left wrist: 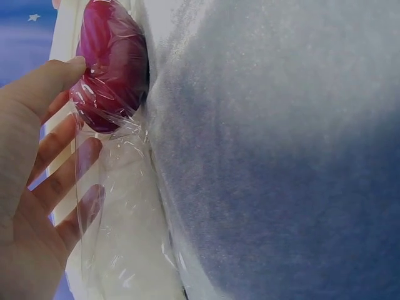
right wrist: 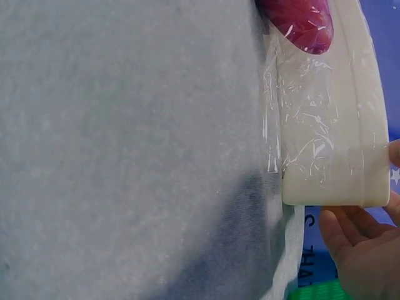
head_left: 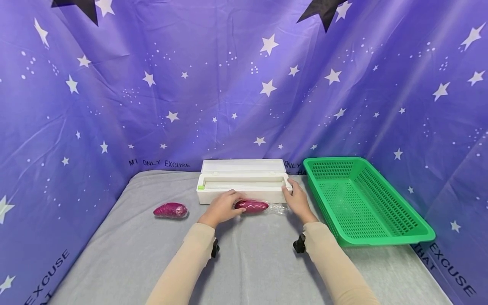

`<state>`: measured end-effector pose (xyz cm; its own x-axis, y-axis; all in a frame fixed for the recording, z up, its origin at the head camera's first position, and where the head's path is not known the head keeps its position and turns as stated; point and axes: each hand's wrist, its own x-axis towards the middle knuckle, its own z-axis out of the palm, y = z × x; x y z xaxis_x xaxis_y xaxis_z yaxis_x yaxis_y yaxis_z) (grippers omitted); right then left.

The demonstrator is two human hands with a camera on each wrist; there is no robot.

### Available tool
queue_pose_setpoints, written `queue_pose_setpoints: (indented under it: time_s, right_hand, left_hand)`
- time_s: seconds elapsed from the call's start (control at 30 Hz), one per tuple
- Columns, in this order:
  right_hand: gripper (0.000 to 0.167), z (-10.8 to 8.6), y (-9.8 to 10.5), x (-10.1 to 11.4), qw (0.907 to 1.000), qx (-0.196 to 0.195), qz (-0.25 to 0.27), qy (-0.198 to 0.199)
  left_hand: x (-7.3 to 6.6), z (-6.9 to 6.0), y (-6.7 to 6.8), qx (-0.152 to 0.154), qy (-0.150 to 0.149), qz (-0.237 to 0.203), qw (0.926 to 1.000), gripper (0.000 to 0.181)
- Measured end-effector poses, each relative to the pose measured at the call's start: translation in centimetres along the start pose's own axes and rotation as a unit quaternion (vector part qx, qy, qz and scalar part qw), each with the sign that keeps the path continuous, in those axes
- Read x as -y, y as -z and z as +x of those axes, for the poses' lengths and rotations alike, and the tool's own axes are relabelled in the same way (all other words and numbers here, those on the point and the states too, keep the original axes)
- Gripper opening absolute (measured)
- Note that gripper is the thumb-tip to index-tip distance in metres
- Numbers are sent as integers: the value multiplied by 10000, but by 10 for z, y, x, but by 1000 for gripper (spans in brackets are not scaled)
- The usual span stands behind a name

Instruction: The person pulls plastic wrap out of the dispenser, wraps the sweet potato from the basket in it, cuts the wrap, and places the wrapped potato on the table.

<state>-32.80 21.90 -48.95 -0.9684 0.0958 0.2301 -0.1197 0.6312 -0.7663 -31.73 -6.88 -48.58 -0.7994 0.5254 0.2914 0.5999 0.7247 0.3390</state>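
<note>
A purple sweet potato (head_left: 251,206), wrapped in clear film, lies against the front of a white cling film dispenser (head_left: 244,195) whose lid stands up. My left hand (head_left: 225,206) holds its left end. In the left wrist view, the thumb touches the sweet potato (left wrist: 112,69) while the other fingers spread behind loose film (left wrist: 128,206). My right hand (head_left: 299,202) grips the dispenser's right end. Film trails rightward from the sweet potato, along the dispenser (right wrist: 337,181) in the right wrist view. Another wrapped sweet potato (head_left: 170,210) rests farther left, apart from both hands.
To the right, a green plastic basket (head_left: 385,241) stands close to my right forearm. Grey cloth (head_left: 126,258) covers the table. A purple curtain with stars (head_left: 236,84) hangs behind the dispenser and along both sides.
</note>
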Motion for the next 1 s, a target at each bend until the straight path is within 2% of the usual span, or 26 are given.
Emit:
queue_pose_setpoints:
  time_s: [0.13, 0.27, 0.47, 0.7, 0.8, 1.0]
  right_hand:
    - [54, 0, 0, 0, 10000, 35, -14, -19]
    - [54, 0, 0, 0, 10000, 52, 9, -12]
    - [56, -1, 1, 0, 9999, 115, 66, -62]
    - [55, 1, 1, -1, 10000, 73, 9, -4]
    - [55, 1, 0, -2, 10000, 42, 13, 3]
    - [55, 0, 1, -1, 10000, 22, -22, 22]
  left_hand:
    - [0, -1, 3, -77, -12, -103, 9999, 33]
    - [2, -1, 10, -350, -8, -333, 9988, 29]
    - [13, -2, 24, -1016, 220, -524, 9932, 23]
    - [37, -10, 41, -1751, 346, -402, 9831, 23]
    - [48, -15, 49, -1817, 543, -434, 9809, 25]
    - [65, -27, 62, -1622, 953, -657, 9799, 33]
